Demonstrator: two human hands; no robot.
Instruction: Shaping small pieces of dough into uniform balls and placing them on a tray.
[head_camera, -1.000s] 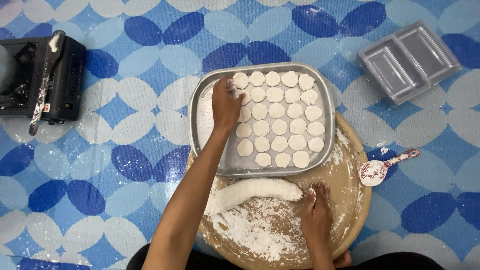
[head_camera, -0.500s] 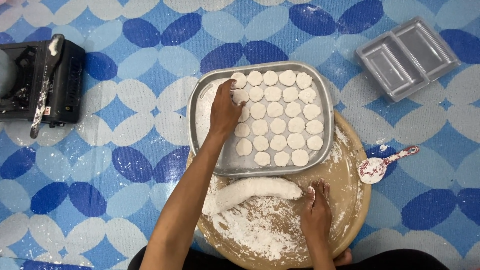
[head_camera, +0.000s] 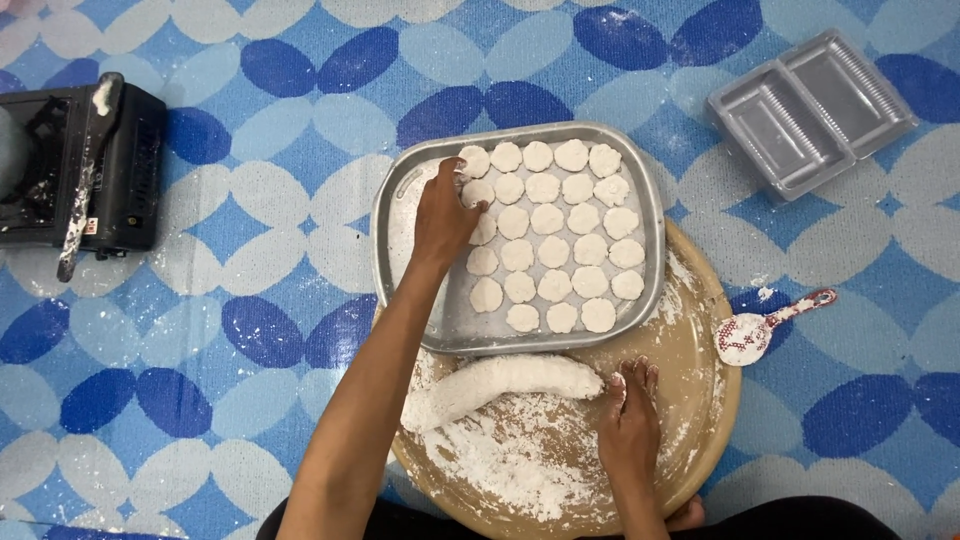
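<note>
Left hand (head_camera: 443, 215) now shifted toward the upper-left corner of the metal tray (head_camera: 395, 205), up from mid-tray a second ago, fingers pinched closed on a small dough disc (head_camera: 470, 192) at the end of the second row. Rows of discs filling the tray's centre and right. Right hand (head_camera: 630, 425) unmoved at lower centre, fingers spread flat on the floured round board (head_camera: 700, 350), just beside the dough log (head_camera: 500, 385). One more piece joining the rows, by the look of it.
</note>
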